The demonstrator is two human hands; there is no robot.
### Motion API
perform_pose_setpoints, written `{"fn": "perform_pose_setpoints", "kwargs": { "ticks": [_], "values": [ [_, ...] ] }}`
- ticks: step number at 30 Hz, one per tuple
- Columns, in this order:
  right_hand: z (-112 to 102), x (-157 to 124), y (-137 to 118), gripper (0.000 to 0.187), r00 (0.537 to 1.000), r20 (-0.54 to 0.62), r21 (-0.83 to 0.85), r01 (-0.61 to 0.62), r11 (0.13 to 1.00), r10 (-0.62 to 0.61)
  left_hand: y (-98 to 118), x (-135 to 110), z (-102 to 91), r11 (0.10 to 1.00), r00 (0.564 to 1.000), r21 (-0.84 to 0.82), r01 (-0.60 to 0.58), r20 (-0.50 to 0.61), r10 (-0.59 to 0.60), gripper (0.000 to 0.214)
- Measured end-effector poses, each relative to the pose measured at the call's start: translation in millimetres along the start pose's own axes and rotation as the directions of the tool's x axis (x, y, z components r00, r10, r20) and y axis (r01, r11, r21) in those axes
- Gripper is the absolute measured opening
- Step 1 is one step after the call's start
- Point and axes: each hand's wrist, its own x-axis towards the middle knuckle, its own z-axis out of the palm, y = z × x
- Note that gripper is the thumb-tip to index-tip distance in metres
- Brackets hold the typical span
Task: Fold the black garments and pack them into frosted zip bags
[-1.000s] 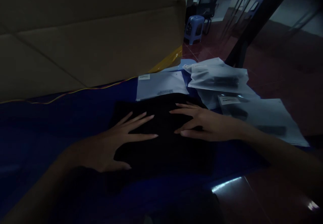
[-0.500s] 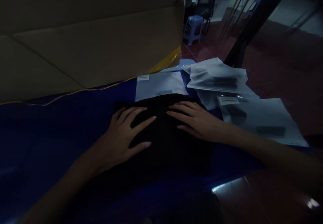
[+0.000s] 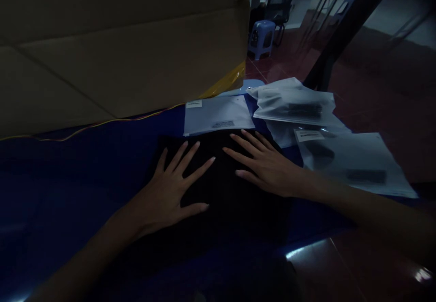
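Observation:
A folded black cloth (image 3: 235, 206) lies on a dark blue sheet (image 3: 85, 170) in dim light. My left hand (image 3: 170, 188) rests flat on the cloth's left half, fingers spread and pointing away from me. My right hand (image 3: 264, 163) lies flat on the cloth's upper right part, fingers stretched toward the left. Both hands are open and hold nothing. Just beyond the fingertips lies a white plastic bag (image 3: 218, 113) with a label.
A large cardboard box (image 3: 119, 52) stands behind the sheet, with a yellow-red cord (image 3: 112, 121) along its foot. Several frosted bags (image 3: 296, 104) with dark contents lie at the right, one flat (image 3: 357, 161). A dark post (image 3: 344, 29), blue stool (image 3: 260, 38) and red tile floor lie beyond.
Both hands have slid over the black cloth and their fingers have spread out flatter. The left hand moved up and inward. The cloth's top edge lies flatter now.

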Motion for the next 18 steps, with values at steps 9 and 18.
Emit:
{"fn": "perform_pose_setpoints", "kwargs": {
  "ticks": [9,18],
  "values": [
    [-5.9,4.0,8.6,0.066,0.999,0.032,0.034,0.042,0.999,-0.043,6.7,0.3,2.6,0.999,1.000,-0.028,-0.017,-0.020,0.016,0.111],
    [-6.3,3.3,10.8,0.070,0.997,0.044,0.037,0.055,0.998,-0.057,4.2,-2.0,-6.1,0.995,0.995,-0.036,-0.097,0.020,0.097,0.091]
  ]
}}
